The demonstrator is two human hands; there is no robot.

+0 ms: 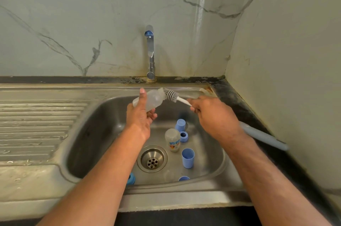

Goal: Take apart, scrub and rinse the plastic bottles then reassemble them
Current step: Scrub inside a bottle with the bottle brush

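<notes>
My left hand [140, 116] grips a translucent plastic bottle [156, 98] tilted over the sink, its mouth pointing right. My right hand [212, 115] holds a bottle brush [170, 95] by its white stem; the grey bristle head sits at the bottle's mouth, and the blue-grey handle sticks out behind my wrist. In the sink basin [103, 133] stands a second bottle [172, 140] with a printed label. Around it lie blue parts: a cap [180, 124], a ring [183, 136], a cup-shaped cap [188, 157], another ring [131, 178] and a piece at the front edge [184, 178].
A chrome tap [150, 54] stands behind the basin; no water runs from it. The drain [152, 159] is in the basin's middle. A ribbed draining board [36, 126] lies to the left. A marble wall closes the back and right side.
</notes>
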